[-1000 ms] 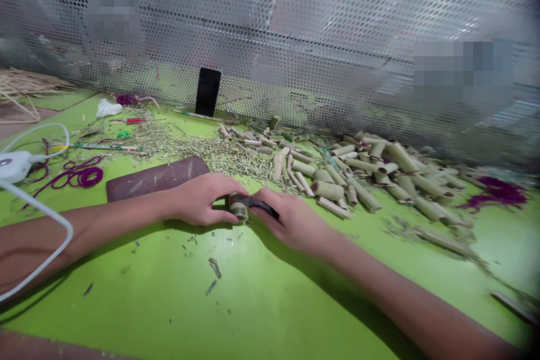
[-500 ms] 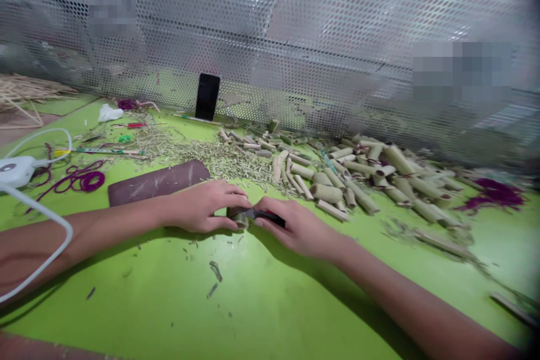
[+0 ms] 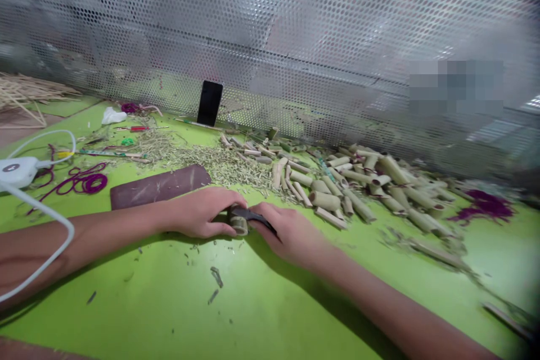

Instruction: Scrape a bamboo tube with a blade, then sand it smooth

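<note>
On the table [image 3: 126,315], front centre: both forearms are extended inward, and the hands are brought close together.
Left hand [image 3: 202,212]: the grip is closed around a short bamboo tube [image 3: 239,225], which is held between fingers and thumb.
Right hand [image 3: 291,233]: the grip is closed on a dark knife [image 3: 253,216], whose handle is mostly hidden by the palm and fingers.
Knife position: the dark blade is laid against the top of the tube, at its right end.
Tube position: it is held between the two hands, near the table's front edge. Contact with the table cannot be confirmed.
Behind the hands: a brown strip [image 3: 158,187] is laid flat, to the rear of the left forearm.
Rear centre: a heap of shavings [image 3: 219,166] is spread beside a pile of bamboo tubes [image 3: 333,191].
Rear wall: a perforated metal screen [image 3: 270,28] is fitted, and a phone [image 3: 210,103] is stood upright against it.
Left side: a white adapter [image 3: 17,171] with a white cable [image 3: 42,215] is placed near a purple cord [image 3: 95,183].
Right side: purple scraps [image 3: 483,206] are scattered on the table.
Foreground: small dark chips [image 3: 216,277] are strewn below the hands.
</note>
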`<state>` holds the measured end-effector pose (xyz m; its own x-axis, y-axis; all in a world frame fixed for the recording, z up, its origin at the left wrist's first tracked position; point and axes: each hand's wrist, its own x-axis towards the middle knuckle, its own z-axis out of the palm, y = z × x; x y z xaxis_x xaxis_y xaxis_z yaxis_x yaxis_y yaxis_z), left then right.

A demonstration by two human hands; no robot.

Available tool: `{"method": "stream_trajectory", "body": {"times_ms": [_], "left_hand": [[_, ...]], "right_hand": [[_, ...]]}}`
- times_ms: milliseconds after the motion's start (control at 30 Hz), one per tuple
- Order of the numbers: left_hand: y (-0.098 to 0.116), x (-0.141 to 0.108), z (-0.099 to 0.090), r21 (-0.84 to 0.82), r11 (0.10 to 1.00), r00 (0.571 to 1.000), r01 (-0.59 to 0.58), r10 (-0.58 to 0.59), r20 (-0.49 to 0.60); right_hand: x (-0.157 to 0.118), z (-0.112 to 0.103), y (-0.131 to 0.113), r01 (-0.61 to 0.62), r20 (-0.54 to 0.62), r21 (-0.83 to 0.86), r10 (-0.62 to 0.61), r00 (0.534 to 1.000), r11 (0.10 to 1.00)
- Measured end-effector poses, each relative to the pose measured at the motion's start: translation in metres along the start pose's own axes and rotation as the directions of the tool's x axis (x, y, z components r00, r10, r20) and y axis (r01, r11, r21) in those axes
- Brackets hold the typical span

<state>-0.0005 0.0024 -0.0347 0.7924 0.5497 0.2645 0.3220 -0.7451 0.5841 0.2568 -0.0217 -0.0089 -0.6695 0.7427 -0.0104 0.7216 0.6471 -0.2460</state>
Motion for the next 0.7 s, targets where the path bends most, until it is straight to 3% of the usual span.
{"method": "stream_trajectory", "body": {"times_ms": [233, 700], "left_hand": [[-0.001, 0.0, -0.001, 0.029, 0.996, 0.997, -0.082, 0.082, 0.003], [-0.004, -0.002, 0.004, 0.108, 0.988, 0.993, -0.109, 0.104, 0.055]], "right_hand": [[-0.005, -0.002, 0.007, 0.018, 0.012, 0.046, -0.018, 1.0, 0.999], [-0.005, -0.013, 0.014, 0.053, 0.101, 0.19, -0.073, 0.992, 0.98]]}}
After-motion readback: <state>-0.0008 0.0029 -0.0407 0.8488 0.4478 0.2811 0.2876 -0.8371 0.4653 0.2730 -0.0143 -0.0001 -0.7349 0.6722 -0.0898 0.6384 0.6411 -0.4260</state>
